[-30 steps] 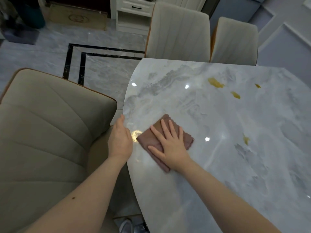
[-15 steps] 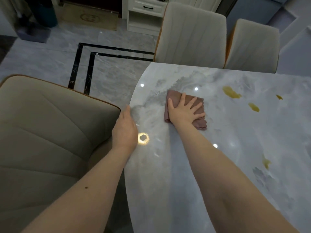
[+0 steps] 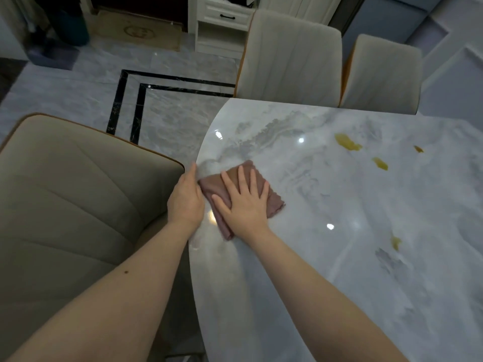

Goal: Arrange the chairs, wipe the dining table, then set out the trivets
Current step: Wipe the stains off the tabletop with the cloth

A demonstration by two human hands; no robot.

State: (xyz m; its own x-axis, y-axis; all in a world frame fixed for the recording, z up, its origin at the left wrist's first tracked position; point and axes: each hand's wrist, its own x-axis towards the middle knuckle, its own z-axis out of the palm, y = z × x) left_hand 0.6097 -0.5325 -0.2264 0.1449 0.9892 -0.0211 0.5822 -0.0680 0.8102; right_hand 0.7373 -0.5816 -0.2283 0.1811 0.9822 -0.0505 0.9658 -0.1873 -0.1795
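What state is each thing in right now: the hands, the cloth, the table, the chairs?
Right hand: flat, fingers spread, pressing the cloth.
Left hand: fingers straight, resting on the table's edge.
Cloth: folded, lying flat on the table.
Table: glossy, yellow spills not yet wiped.
Near chair: upright, beside the table.
Two far chairs: upright, side by side, backs against the far edge.
Cabinet drawer: shut.

the right hand (image 3: 244,205) has slid the brown cloth (image 3: 273,202) back toward the table's near edge, beside the left hand (image 3: 186,198).
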